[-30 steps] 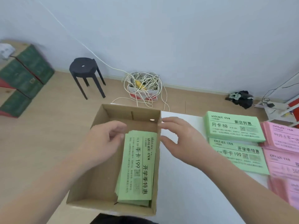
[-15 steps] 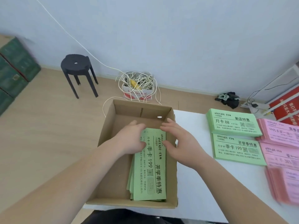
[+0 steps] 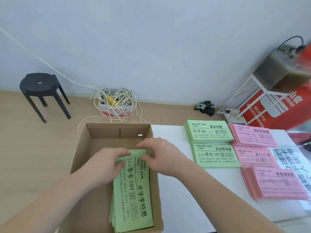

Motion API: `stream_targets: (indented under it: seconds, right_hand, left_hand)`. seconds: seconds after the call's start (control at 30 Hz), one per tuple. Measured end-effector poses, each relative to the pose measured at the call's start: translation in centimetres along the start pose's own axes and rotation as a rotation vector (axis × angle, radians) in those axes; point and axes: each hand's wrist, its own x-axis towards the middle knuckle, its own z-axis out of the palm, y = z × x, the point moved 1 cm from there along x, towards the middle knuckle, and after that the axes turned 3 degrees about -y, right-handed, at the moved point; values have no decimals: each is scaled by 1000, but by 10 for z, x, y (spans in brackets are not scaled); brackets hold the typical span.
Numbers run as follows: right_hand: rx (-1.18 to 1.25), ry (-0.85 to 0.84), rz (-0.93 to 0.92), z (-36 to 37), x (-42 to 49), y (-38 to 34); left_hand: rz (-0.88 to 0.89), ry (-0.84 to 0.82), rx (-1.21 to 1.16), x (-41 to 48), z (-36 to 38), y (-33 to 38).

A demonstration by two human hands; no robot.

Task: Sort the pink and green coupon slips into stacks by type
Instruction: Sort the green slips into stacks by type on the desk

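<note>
Inside the cardboard box [image 3: 84, 153], both hands (left hand [image 3: 107, 165], right hand [image 3: 161, 157]) pinch green slips [image 3: 133, 195].

A: What hides the green slips [image 3: 133, 187] in the cardboard box [image 3: 80, 155]?
B: The left hand [image 3: 104, 163] and right hand [image 3: 161, 155] cover their far end; how many lie beneath cannot be told.
A: And at right?
B: The red banner [image 3: 276, 105] blurs at the frame's edge; the printed sheet [image 3: 286, 157] is cut off; small print on the pink stacks [image 3: 255, 158] is unreadable.
</note>
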Motion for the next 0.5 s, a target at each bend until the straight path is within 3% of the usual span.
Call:
stream_targets:
  seconds: [0.17, 0.33, 0.5]
  right_hand:
    - [-131, -64, -14, 17, 6, -6]
    - [-240, -89, -12, 29, 4, -1]
    - [-209, -79, -34, 32, 5, 0]
  left_hand:
    - [185, 126, 126, -13, 17, -13]
    - [104, 73, 302, -20, 23, -16]
    - [208, 133, 135, -43, 17, -13]
